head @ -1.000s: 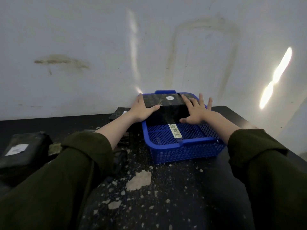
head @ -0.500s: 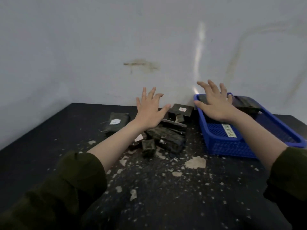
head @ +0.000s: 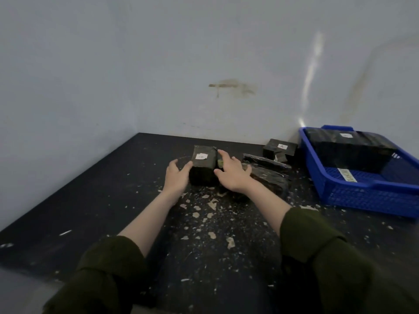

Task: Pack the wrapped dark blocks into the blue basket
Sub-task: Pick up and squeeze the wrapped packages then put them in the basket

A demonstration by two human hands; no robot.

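Note:
A dark wrapped block (head: 202, 167) with a white label stands on the black table (head: 113, 200), left of centre. My left hand (head: 176, 176) presses its left side with the thumb on its near corner. My right hand (head: 231, 175) lies against its right side, fingers along the top edge. The block sits clasped between both hands and rests on the table. The blue basket (head: 371, 193) stands at the right, with one large wrapped block (head: 349, 152) in its far end.
A smaller labelled block (head: 280, 149) sits by the wall left of the basket. Flat wrapped dark pieces (head: 268, 175) lie between my right hand and the basket. Pale flakes (head: 212, 203) litter the table. Walls close off the back and left.
Both hands left the block in the basket, swung left with open fingers, and now close around the labelled block on the table. The view has turned left.

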